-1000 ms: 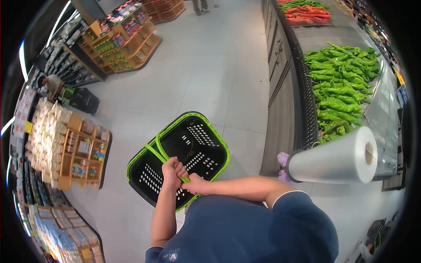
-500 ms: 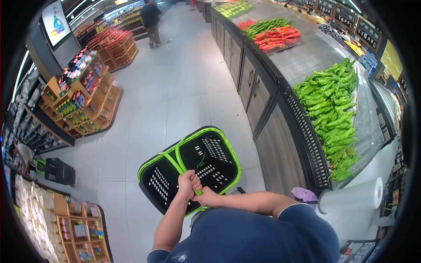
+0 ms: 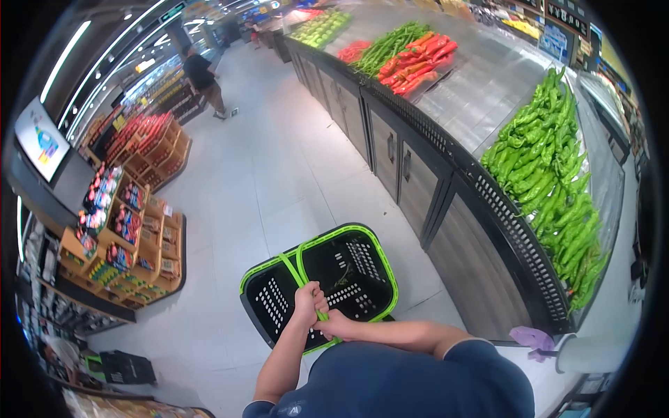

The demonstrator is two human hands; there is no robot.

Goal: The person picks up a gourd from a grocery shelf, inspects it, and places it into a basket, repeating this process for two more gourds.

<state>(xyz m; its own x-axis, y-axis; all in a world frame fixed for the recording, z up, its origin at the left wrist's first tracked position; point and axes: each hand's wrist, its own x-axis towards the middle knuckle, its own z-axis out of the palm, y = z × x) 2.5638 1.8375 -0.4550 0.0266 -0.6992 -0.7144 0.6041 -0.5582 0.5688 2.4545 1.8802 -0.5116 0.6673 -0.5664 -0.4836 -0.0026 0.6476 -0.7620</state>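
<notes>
Left hand (image 3: 310, 304) and right hand (image 3: 336, 325) — both closed round green handle (image 3: 302, 268), forearms (image 3: 284, 359) converging

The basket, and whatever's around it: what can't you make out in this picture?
All in the head view:
- Basket: part of its near side, hidden by the forearms and shirt.
- Handle: the part inside the left hand, covered by its fingers.
- Dark bits in the basket: too small and dim to identify.
- Price sign: blurred and cut off by the dark lens edge.
- Screen: its writing, too blurred.
</notes>
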